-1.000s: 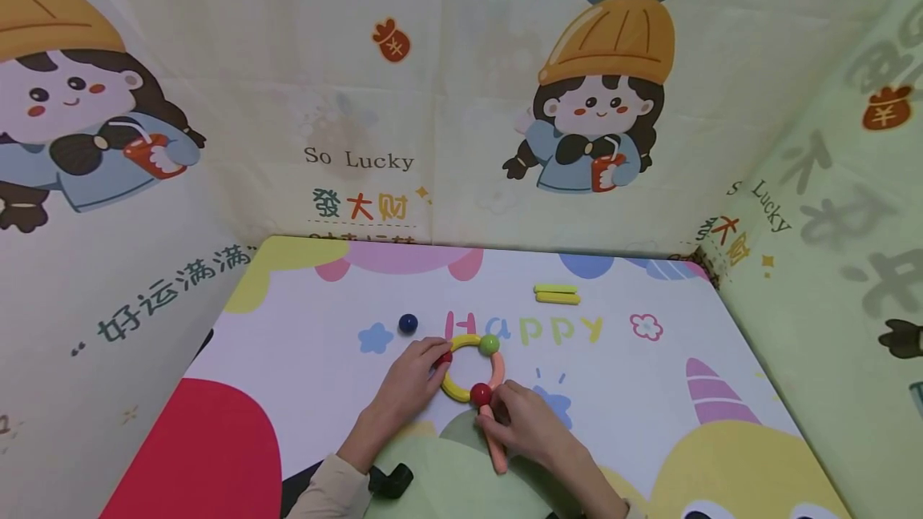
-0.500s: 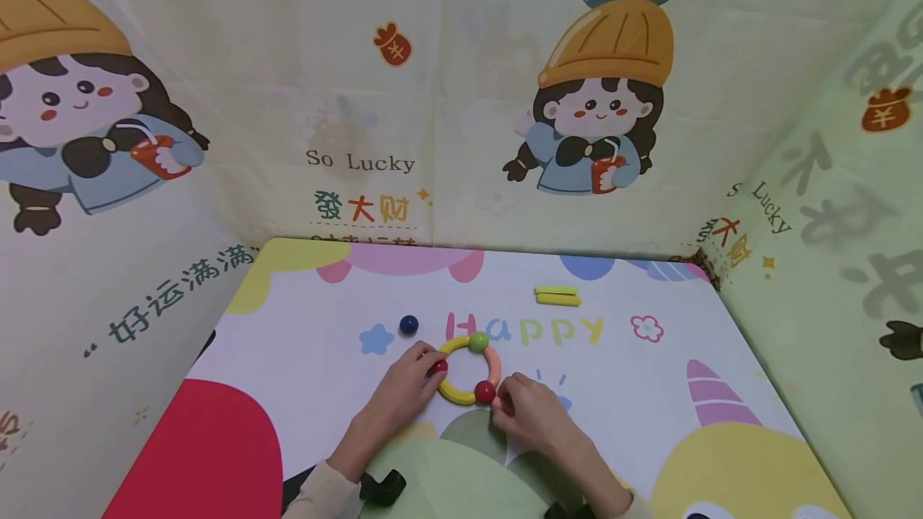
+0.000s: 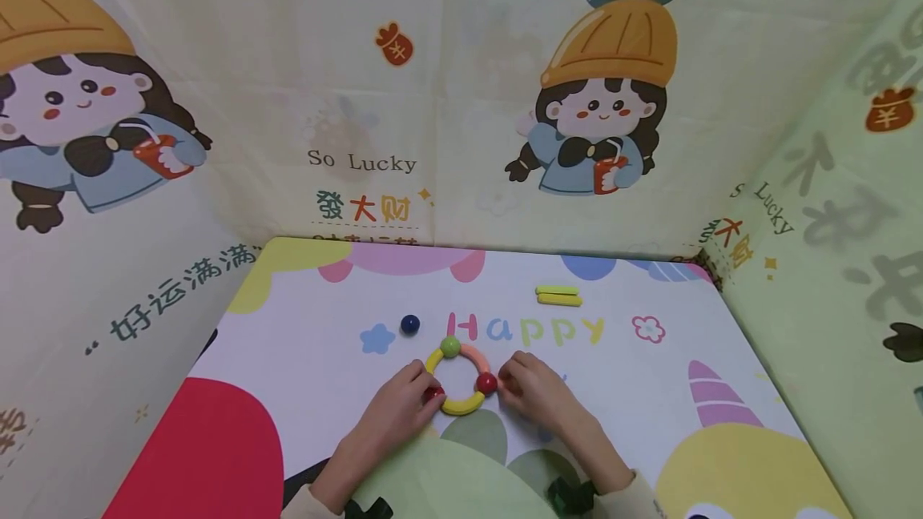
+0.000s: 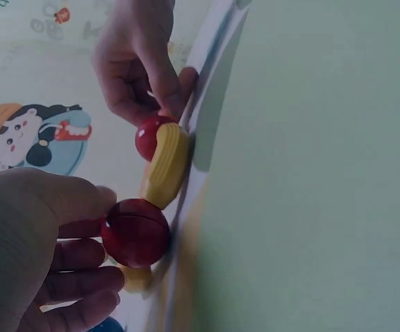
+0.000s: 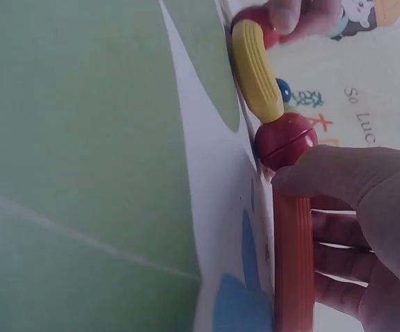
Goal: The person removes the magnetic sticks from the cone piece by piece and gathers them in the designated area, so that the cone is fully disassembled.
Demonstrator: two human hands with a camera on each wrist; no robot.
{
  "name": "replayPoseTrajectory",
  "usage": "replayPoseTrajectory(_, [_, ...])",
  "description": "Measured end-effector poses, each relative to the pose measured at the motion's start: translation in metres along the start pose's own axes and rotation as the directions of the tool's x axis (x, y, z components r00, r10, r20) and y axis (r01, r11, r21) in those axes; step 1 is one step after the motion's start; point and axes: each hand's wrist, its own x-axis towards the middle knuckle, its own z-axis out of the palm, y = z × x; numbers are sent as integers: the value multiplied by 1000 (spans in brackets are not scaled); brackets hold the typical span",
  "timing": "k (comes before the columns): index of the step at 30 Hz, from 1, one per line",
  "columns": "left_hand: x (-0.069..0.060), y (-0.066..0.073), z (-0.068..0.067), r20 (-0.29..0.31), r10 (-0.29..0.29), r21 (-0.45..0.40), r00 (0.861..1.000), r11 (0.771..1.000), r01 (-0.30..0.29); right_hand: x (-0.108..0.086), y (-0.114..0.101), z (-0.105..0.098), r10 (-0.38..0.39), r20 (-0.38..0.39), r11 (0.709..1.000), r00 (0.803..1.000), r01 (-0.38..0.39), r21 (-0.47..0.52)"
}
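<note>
Head view: I have both hands low over the printed mat (image 3: pixel 317 391), one at each side of a toy ring (image 3: pixel 464 407).
Left hand (image 3: pixel 395 405): thumb and fingers pinch the left red ball (image 4: pixel 136 233) of the ring.
Right hand (image 3: pixel 537 392): grasping an orange stick (image 5: pixel 294 256), thumb laid along it.
Orange stick: its long axis runs outward from the right red ball (image 3: pixel 486 383), away from the left hand — the relation I judge any move turns on. The thumb covers its ring-side end, so I can't tell whether stick and ball touch.
Ring: between the hands, at the mat; the right hand is the nearer one to the right red ball.
Green ball (image 3: pixel 450 346): far side of the ring, next to the pink arc (image 3: pixel 476 357).
Blue ball (image 3: pixel 410 325): beyond the ring, leftward, apart from it.
Yellow sticks (image 3: pixel 559 300): farther, rightward — a pair side by side, lying crosswise to me.
Backdrop (image 3: pixel 461 142): printed cloth behind the mat.
</note>
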Motion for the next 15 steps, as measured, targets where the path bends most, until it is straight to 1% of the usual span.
replayPoseTrajectory(6, [-2, 3, -2, -3, 16, -33, 1000, 999, -16, 6, 5, 1, -16, -21, 1000, 1000, 16, -2])
replayPoseTrajectory(11, [-2, 4, -2, -6, 21, -40, 1000, 999, -22, 8, 6, 2, -16, -32, 1000, 999, 16, -16])
replayPoseTrajectory(15, [0, 5, 0, -41, 49, -23, 998, 998, -50, 8, 5, 0, 4, -12, 1000, 1000, -5, -18])
